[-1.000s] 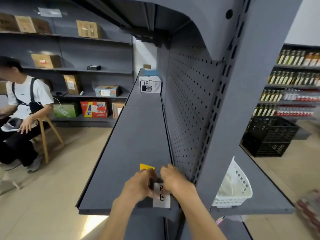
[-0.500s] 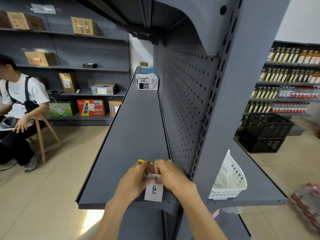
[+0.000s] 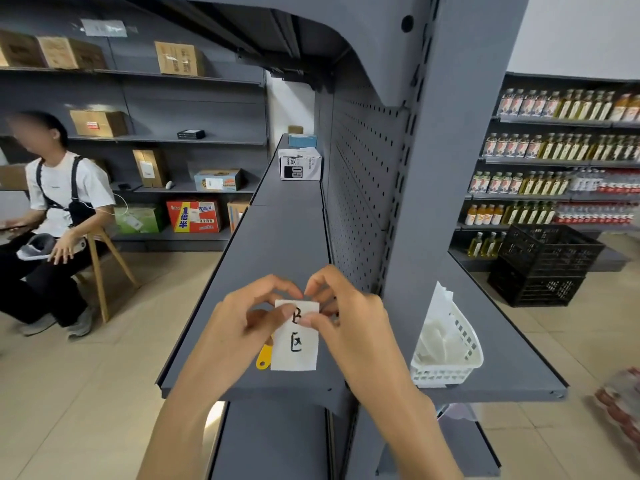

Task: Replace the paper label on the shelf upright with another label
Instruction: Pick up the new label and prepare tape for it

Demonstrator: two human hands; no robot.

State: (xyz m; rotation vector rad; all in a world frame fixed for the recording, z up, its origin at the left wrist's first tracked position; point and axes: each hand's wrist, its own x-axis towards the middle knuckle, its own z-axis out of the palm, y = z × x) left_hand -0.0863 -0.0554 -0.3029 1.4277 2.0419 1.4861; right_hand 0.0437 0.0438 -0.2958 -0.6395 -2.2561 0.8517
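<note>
A white paper label (image 3: 295,344) with black handwritten characters hangs upright over the grey shelf (image 3: 273,251). My left hand (image 3: 239,327) and my right hand (image 3: 346,317) both pinch its top edge, fingertips meeting there. The grey shelf upright (image 3: 446,188) rises just to the right of my hands and its front face shows no label. A yellow plastic tool (image 3: 264,356) lies on the shelf, partly hidden behind the label and my left hand.
A white plastic basket (image 3: 450,355) holding white papers sits on the end shelf right of the upright. A white box (image 3: 300,163) stands far along the shelf. A person sits on a chair (image 3: 104,258) at left. Black crates (image 3: 543,265) are stacked at right.
Both hands have lifted the label off the shelf surface and brought it higher and nearer to me. The yellow tool, seen above my hands before, now shows below them.
</note>
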